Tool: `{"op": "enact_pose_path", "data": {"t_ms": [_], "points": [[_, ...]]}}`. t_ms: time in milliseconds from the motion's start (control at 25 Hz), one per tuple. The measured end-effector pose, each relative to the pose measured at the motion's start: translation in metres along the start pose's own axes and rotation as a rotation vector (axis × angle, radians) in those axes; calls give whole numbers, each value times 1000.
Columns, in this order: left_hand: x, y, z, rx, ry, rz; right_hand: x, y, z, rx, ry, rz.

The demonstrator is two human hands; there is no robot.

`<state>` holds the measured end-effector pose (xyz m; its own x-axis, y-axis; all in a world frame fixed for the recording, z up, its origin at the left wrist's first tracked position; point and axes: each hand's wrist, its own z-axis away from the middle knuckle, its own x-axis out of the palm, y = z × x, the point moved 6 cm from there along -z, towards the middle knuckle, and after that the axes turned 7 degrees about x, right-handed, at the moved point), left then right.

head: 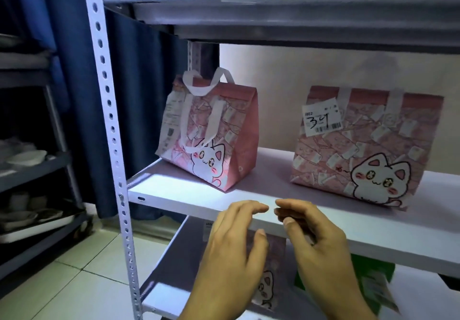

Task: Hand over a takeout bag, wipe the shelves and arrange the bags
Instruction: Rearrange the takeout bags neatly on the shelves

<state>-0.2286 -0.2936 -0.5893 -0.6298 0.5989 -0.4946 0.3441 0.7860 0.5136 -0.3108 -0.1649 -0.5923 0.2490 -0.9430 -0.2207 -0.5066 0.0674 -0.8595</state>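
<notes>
Hands, left hand and right hand, hover empty before shelf.

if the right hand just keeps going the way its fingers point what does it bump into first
Its fingers aim left toward the left hand, so the right hand would likely meet the left fingertips first; depth is unclear.

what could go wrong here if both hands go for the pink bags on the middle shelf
1. The left pink bag sits turned at an angle close to the shelf's front edge; a careless nudge could tip it off.
2. Its loose white handles could snag a finger.
3. The label on the right pink bag might peel or smudge if the left hand or right hand rubs it.
</notes>
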Motion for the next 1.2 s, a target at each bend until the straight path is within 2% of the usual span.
{"op": "enact_pose_path", "data": {"t_ms": [160,440,560,720,880,1080,1120,1200], "points": [[-5,-7,-6,-25,-16,-29,4,-12,-13,-10,-15,27],[-6,-10,-18,-52,-27,-38,-5,-18,-45,-6,53,46],[0,-10,-29,-45,-32,-30,-32,-15,-64,19,155,26],[29,-3,-64,-66,-77,117,-92,-2,-74,68,325,43],[71,-10,-108,-162,-121,197,-146,11,-75,107,440,100],[105,-32,-146,-344,-70,313,-199,24,-72,158,653,218],[111,-35,-151,-380,-75,327,-207,27,-73,197,674,249],[121,-36,-156,-425,-107,358,-210,35,-79,284,611,233]]}}
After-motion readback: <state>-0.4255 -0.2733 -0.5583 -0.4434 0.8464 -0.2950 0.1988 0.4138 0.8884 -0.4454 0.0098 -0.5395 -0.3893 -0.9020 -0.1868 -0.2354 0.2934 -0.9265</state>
